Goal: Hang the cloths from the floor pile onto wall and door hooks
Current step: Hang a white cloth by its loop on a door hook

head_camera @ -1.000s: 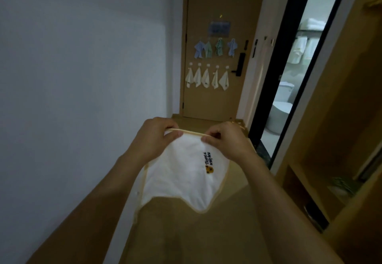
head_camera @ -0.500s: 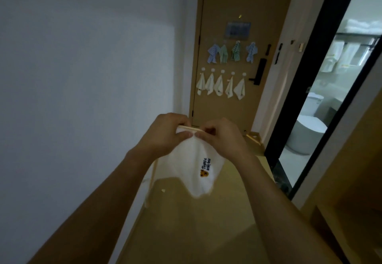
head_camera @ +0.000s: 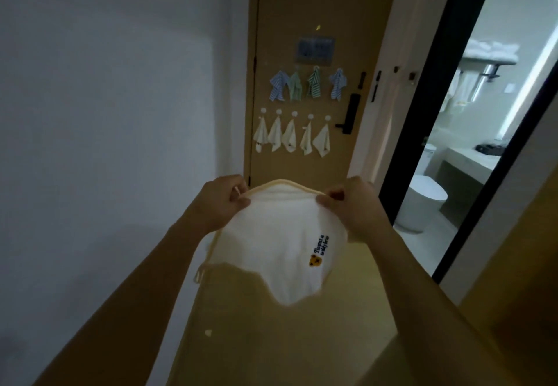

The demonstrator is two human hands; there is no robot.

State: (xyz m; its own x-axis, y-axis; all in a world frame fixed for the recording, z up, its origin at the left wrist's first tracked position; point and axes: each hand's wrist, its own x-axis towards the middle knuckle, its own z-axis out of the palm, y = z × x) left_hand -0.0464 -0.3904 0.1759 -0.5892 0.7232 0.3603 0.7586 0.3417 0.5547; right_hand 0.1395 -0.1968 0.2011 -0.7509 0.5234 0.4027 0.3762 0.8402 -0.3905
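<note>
1. A person holds a white terry cloth with pale yellow piping (head_camera: 280,243) out at arm's length in a dim corridor, its top edge bowed upward between the two hands.
2. The left hand (head_camera: 219,202) pinches the cloth's upper left corner, thumb on the near face and fingers curled behind the hem.
3. The right hand (head_camera: 351,202) pinches the upper right corner in the same way, thumb tip pressing the fabric just below the piping.
4. The cloth hangs down from both hands towards the camera, clear of the tan floor (head_camera: 271,340); a small embroidered bear face and dark lettering (head_camera: 318,249) sit on its lower right part, below the right hand.
5. Ahead, the tan wooden door (head_camera: 317,7) carries two rows of hung cloths: four striped blue and green cloths (head_camera: 306,86) above, five white cloths (head_camera: 291,137) on round white hooks (head_camera: 294,112) below.
6. A black lever handle (head_camera: 350,116) is on the door's right side.
7. To the right, a lit bathroom shows a white toilet (head_camera: 422,201).
</note>
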